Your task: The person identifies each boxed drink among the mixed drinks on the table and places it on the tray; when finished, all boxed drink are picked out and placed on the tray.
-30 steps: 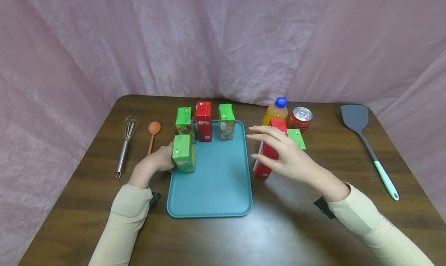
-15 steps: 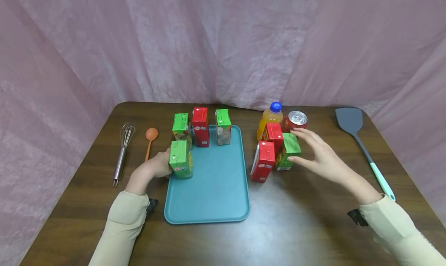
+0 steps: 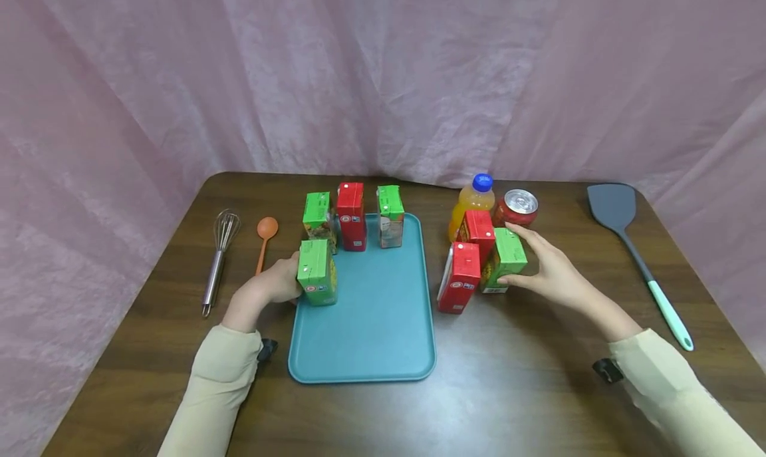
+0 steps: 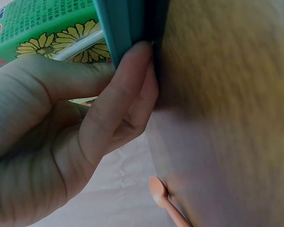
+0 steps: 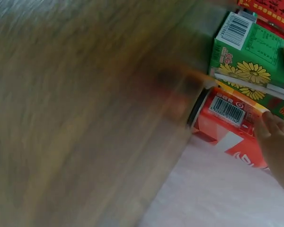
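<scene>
My left hand (image 3: 276,281) pinches the left rim of a blue tray (image 3: 371,330), thumb and fingers on either side of the tray edge (image 4: 120,23) in the left wrist view. A green drink carton (image 3: 317,274) with yellow flowers stands on the tray beside that hand. Farther back on the tray are a red carton (image 3: 352,217) and two green ones. Right of the tray, my right hand (image 3: 553,271) holds another green drink carton (image 3: 505,257), thumb on the near side and fingers on the far side. Its straw and flowers show in the right wrist view.
Two red cartons, the nearer (image 3: 459,281) leaning slightly, stand left of the held carton. Behind are an orange drink bottle (image 3: 473,204) and a red can (image 3: 516,207). A spatula (image 3: 643,264) lies far right; a whisk (image 3: 220,257) and an orange spoon (image 3: 266,234) lie left.
My right hand has moved right from above the red cartons to the green carton and closed its fingers about it. My left hand stays on the tray rim.
</scene>
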`<state>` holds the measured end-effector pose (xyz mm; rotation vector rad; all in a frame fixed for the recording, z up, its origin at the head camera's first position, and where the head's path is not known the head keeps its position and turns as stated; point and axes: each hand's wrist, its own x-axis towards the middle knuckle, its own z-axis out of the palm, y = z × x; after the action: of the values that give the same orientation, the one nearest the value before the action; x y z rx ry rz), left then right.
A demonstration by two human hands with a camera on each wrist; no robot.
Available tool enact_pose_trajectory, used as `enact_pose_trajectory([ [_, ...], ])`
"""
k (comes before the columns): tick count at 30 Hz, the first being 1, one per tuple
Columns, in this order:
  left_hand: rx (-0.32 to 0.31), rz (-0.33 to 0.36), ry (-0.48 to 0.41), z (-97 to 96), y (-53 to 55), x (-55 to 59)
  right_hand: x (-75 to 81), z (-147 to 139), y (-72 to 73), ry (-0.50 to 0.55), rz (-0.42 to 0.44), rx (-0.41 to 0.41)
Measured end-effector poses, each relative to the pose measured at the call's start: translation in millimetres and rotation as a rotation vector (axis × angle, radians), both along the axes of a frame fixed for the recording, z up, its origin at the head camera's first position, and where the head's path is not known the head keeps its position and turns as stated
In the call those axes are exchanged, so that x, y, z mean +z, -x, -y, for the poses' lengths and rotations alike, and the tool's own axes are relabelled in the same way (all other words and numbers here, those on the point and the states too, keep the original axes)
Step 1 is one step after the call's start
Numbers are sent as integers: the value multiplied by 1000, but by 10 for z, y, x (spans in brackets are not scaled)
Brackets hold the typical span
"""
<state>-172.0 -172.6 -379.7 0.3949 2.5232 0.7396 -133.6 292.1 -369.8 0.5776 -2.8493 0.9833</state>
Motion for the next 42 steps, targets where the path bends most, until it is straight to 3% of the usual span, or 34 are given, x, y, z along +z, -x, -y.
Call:
enact_pose_trajectory([
  [5, -2, 0, 1, 4, 4, 13, -31, -6, 11, 162, 37, 27],
  [9, -6, 0, 9, 6, 37, 27, -29, -7, 21, 231, 67, 34],
  [18, -11, 14, 8, -33, 100, 27, 66, -13, -18, 93, -10, -5],
  [25, 32, 53, 22, -53, 76, 5, 264, 21, -370, 120, -42, -64],
  [31, 17, 36, 23, -36, 65, 5, 569, 75, -714, 98, -244, -69],
  [35, 14, 43, 13, -30, 62, -4, 787, 87, -858, 168, -392, -25],
  [39, 9, 50, 8, -17, 47, 6, 981, 170, -882, 373, -515, 80],
  [42, 8, 52, 4, -6, 34, 19, 1087, 310, -842, 586, -564, 178],
])
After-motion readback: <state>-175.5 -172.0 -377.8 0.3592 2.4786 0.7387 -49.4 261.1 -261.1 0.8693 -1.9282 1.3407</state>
